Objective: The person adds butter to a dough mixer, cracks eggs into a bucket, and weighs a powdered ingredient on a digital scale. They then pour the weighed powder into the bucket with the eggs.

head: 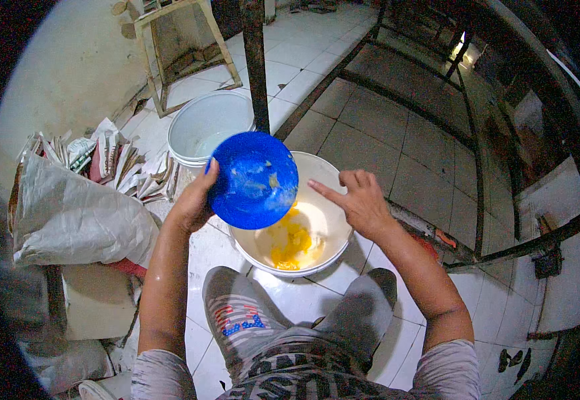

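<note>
My left hand [197, 197] grips the left rim of a round blue plastic bowl or plate [252, 175], whose surface carries pale, wet-looking smears. It is held above the left part of a white bucket [322, 167] on the floor before me. Inside that bucket lies a yellow, glossy mass [290, 242], partly hidden by the blue dish. Over the bucket's right side hovers my right hand [362, 202], the index finger stretched toward the dish and the other fingers curled. A gap shows between that finger and the dish; the hand holds nothing.
Behind the dish stands another white bucket [210, 125]. To the left, a white woven sack [80, 215] leans beside folded papers or packaging [115, 160]. A dark upright post [256, 65] rises ahead, a dark metal frame [405, 95] spans the right, and a wooden frame [187, 55] rests by the wall.
</note>
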Demonstrator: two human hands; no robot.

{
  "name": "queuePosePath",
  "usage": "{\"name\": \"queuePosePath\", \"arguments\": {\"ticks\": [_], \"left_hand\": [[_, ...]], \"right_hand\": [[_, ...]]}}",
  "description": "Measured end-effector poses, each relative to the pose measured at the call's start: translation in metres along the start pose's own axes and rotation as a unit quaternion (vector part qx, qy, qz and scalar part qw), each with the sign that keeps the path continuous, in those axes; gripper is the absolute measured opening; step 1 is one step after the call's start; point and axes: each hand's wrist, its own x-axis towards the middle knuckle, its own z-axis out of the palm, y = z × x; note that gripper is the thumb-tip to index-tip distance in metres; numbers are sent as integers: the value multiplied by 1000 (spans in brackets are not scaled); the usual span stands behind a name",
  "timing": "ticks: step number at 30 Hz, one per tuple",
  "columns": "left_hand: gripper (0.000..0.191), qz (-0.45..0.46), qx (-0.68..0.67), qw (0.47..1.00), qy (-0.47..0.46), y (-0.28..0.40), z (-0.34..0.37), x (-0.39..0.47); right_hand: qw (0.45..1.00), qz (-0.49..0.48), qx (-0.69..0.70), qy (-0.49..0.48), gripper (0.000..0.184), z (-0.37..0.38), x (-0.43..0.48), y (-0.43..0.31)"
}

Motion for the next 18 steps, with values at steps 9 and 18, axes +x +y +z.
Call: {"name": "queuePosePath", "arguments": {"ticks": [9, 18], "left_hand": [[66, -15, 98, 994, -33, -2, 39, -6], [61, 89, 184, 977, 60, -25, 47, -2]], "right_hand": [[997, -31, -71, 27, 68, 22, 18, -10], [995, 24, 75, -59, 58, 37, 7, -80]]}}
